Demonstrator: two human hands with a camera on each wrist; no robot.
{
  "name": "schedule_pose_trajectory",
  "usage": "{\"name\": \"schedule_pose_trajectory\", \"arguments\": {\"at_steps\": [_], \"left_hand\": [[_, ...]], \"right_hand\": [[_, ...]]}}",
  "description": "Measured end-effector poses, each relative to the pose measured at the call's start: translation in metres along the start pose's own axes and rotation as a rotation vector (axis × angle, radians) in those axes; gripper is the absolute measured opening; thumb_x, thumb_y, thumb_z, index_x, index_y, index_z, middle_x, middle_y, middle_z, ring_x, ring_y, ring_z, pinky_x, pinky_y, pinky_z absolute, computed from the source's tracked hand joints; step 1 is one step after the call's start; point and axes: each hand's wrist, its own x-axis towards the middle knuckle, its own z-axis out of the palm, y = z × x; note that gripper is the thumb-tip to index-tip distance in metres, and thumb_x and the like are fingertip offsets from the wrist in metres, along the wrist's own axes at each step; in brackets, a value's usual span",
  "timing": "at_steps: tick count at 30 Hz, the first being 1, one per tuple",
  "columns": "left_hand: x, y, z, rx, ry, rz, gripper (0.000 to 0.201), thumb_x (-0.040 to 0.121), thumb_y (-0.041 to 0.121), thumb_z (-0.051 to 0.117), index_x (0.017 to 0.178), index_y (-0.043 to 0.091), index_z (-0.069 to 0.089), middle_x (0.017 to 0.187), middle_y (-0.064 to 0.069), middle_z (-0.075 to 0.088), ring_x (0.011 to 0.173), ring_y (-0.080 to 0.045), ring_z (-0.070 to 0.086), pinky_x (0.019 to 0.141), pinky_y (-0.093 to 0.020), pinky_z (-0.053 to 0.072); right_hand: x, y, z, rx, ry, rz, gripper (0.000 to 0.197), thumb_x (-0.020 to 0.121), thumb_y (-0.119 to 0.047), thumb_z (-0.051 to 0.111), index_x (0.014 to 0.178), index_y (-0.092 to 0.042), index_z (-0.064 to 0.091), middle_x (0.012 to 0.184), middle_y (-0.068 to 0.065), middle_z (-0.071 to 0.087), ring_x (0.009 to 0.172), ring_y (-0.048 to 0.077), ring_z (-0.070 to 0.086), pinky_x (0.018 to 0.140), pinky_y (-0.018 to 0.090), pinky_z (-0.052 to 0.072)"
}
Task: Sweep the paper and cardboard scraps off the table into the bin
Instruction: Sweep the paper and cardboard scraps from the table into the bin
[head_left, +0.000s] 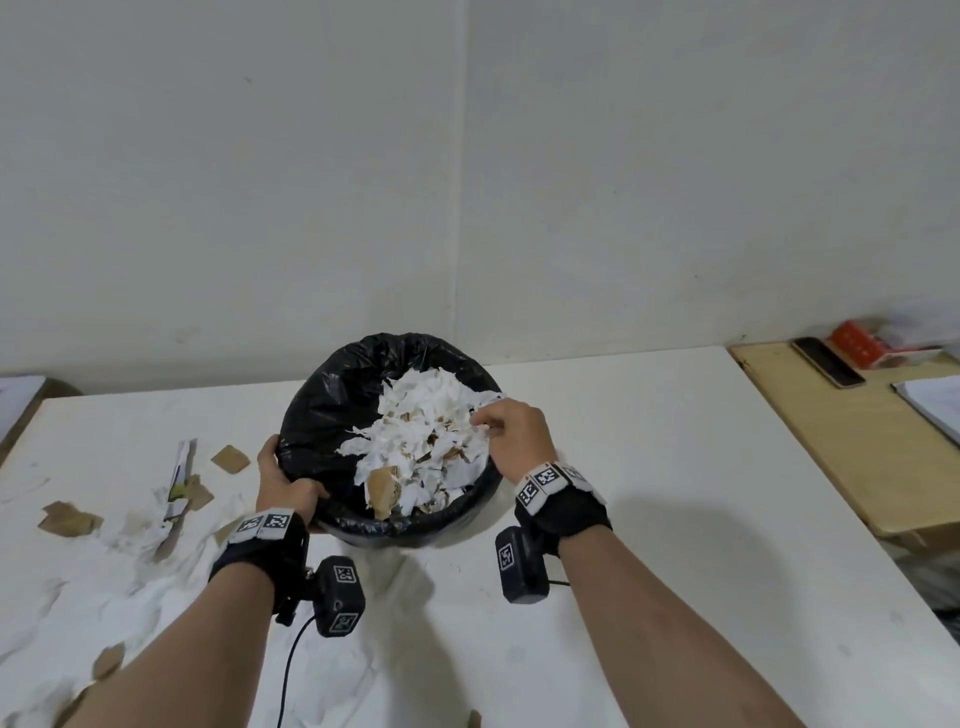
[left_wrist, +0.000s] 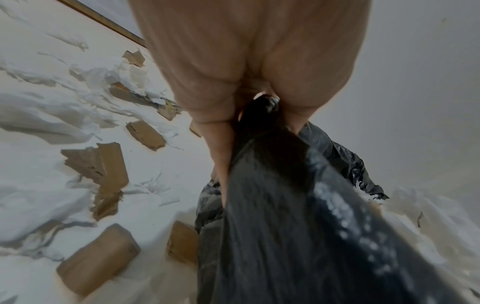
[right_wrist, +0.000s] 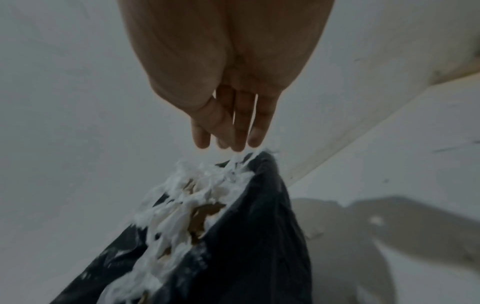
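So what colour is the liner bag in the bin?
Black, a glossy crinkled bin liner; the head view shows it best.

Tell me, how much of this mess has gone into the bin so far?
A fair share: the bin, lined with a black bag, holds a heap of white paper and brown cardboard. Right now the left hand grips its rim while the right hand hovers over the heap, fingers loose. Left to do: scraps on the table to the left, such as cardboard pieces and torn paper.
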Motion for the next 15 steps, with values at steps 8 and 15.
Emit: {"name": "schedule_pose_trajectory", "arguments": {"at_steps": [8,15], "left_hand": [[0.019,-0.005,0.025,-0.018,0.054,-0.051,0.097,0.078,-0.021,0.048,0.152,0.037,0.023,0.142,-0.012,0.047,0.111,-0.046,0.054,0.075,-0.062,0.055],[0.036,-0.007,0.034,-0.038,0.050,-0.042,0.095,0.079,-0.021,0.047,0.150,0.038,0.024,0.132,-0.008,0.048,0.099,-0.041,0.055,0.062,-0.050,0.056]], "right_hand": [[-0.010,0.138,-0.033,-0.082,0.096,0.332,0.027,0.079,0.002,0.058,0.100,-0.009,0.073,0.108,0.010,0.069,0.098,0.024,0.067,0.085,0.024,0.048],[-0.040,0.198,0.009,-0.362,-0.326,0.439,0.045,0.087,-0.017,0.058,0.131,-0.016,0.054,0.137,0.007,0.049,0.130,0.021,0.044,0.107,0.024,0.032]]}}
